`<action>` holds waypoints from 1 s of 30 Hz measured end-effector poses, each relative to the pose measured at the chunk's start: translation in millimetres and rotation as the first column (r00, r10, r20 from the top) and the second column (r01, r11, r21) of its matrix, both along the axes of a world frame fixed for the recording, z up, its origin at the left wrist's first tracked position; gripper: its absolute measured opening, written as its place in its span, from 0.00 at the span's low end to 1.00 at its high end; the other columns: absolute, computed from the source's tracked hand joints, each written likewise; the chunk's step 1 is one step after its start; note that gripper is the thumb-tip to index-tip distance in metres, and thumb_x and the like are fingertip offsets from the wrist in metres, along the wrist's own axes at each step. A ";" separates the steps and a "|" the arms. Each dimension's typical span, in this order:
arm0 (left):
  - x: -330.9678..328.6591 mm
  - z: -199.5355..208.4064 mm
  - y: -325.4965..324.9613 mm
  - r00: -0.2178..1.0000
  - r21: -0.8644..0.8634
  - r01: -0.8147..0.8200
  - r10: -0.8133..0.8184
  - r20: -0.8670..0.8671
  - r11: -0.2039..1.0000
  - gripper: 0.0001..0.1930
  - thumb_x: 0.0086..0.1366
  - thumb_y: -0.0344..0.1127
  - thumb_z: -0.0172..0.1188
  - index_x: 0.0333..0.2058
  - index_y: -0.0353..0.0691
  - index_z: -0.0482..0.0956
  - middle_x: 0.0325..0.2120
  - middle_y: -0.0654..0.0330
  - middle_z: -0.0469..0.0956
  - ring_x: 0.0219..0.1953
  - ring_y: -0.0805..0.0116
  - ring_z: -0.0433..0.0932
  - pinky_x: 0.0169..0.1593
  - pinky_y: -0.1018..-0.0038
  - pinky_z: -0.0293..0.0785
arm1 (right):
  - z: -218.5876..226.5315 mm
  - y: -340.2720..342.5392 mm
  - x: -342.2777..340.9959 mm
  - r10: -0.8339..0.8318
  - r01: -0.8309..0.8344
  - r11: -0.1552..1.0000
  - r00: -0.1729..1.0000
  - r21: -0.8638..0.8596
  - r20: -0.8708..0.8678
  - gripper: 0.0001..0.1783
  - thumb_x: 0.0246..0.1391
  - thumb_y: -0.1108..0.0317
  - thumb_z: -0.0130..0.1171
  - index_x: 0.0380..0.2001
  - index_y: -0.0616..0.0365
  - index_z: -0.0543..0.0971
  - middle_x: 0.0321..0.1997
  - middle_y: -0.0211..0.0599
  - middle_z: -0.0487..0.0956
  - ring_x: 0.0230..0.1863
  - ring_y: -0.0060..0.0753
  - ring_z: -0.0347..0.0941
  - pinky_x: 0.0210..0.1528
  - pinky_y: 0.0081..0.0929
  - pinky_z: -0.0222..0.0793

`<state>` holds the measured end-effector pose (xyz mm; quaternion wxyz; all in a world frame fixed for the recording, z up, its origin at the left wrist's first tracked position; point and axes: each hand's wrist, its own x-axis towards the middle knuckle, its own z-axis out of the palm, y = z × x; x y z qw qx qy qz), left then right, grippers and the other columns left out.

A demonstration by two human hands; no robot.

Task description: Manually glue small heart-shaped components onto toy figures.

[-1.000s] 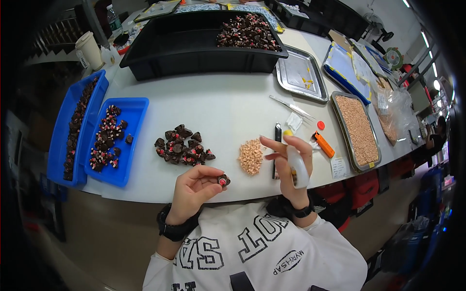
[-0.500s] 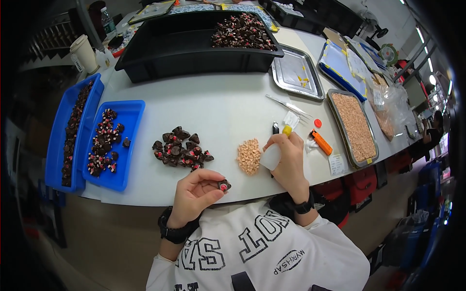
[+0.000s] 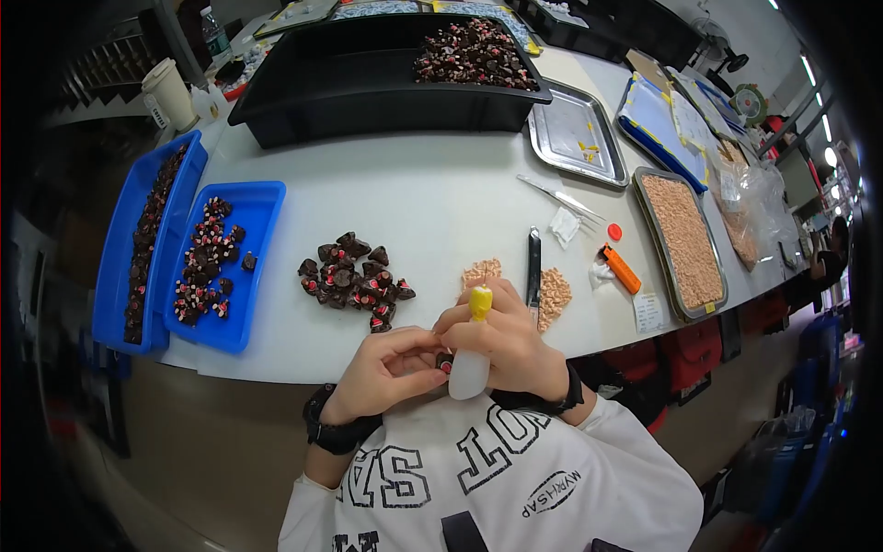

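The white counter [image 3: 441,198] carries, at its far edge, a long black tray [image 3: 368,92] with dark pieces heaped at its right end. 2 blue trays [image 3: 235,267] at the left hold more dark pieces. At the right stand 1 bare metal tray [image 3: 575,138] and 1 metal tray of tan granules [image 3: 685,239]. A loose pile of dark pieces [image 3: 354,276] lies near the front edge, with 2 small heaps of tan bits [image 3: 552,293] and a dark-handled tool [image 3: 533,267] to its right.

Both hands work just off the front edge, above the white shirt.

- Right hand [image 3: 506,345]: grip closed around a small white squeeze bottle [image 3: 469,373] with a yellow cap [image 3: 480,302]. The bottle points cap-up toward the counter. Judged light, with a soft wall that yields under pressure. Hold at mid-body; excess squeeze would likely expel contents.
- Left hand [image 3: 391,368]: fingertips pinched on 1 small dark piece [image 3: 445,364] with a red spot, touching the bottle's side. Judged light, rigid and easily dropped. Hold by the edges between thumb and forefinger, clear of the red spot.
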<state>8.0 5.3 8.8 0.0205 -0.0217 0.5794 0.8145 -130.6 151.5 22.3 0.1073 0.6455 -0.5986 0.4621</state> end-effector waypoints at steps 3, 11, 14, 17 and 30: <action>-1.5 -0.5 -1.8 0.999 -0.030 0.022 -0.023 -0.023 0.999 0.16 0.57 0.20 0.60 0.45 0.26 0.74 0.40 0.59 0.73 0.40 0.77 0.74 0.44 0.81 0.73 | 3.2 1.2 1.1 0.073 -0.073 0.997 0.997 0.017 0.018 0.19 0.32 0.71 0.65 0.33 0.54 0.74 0.33 0.31 0.75 0.35 0.38 0.68 0.46 0.38 0.62; -4.5 -3.1 0.5 0.996 -0.220 0.006 -0.025 -0.083 0.975 0.16 0.55 0.20 0.61 0.44 0.28 0.75 0.38 0.59 0.73 0.38 0.78 0.74 0.42 0.82 0.73 | -8.1 -1.2 2.7 0.031 -0.029 1.000 0.980 -0.012 0.198 0.16 0.35 0.72 0.66 0.33 0.53 0.75 0.33 0.33 0.76 0.34 0.39 0.68 0.38 0.33 0.62; -3.4 -1.8 -0.9 0.997 -0.231 0.003 -0.022 -0.080 0.973 0.16 0.55 0.20 0.61 0.44 0.28 0.75 0.39 0.59 0.73 0.38 0.77 0.74 0.43 0.82 0.73 | -8.7 1.1 3.6 0.025 -0.032 0.999 0.981 0.030 0.194 0.17 0.35 0.72 0.66 0.33 0.53 0.75 0.32 0.32 0.77 0.35 0.38 0.69 0.38 0.31 0.62; -1.8 -4.0 -1.2 0.996 -0.172 -0.018 0.003 -0.090 0.985 0.17 0.55 0.19 0.61 0.45 0.28 0.75 0.40 0.59 0.72 0.39 0.77 0.75 0.44 0.81 0.73 | -6.6 2.1 2.4 0.024 -0.024 1.000 0.987 0.004 0.162 0.17 0.35 0.72 0.66 0.33 0.53 0.75 0.32 0.32 0.77 0.35 0.36 0.70 0.37 0.29 0.62; 1.0 -11.2 6.8 0.928 0.016 -0.330 0.328 -0.179 0.944 0.16 0.56 0.17 0.60 0.44 0.27 0.72 0.39 0.57 0.73 0.40 0.76 0.75 0.43 0.80 0.74 | -10.8 3.9 -1.4 0.077 -0.052 0.991 0.977 -0.124 0.200 0.17 0.34 0.73 0.68 0.31 0.54 0.74 0.31 0.34 0.79 0.31 0.35 0.74 0.34 0.27 0.66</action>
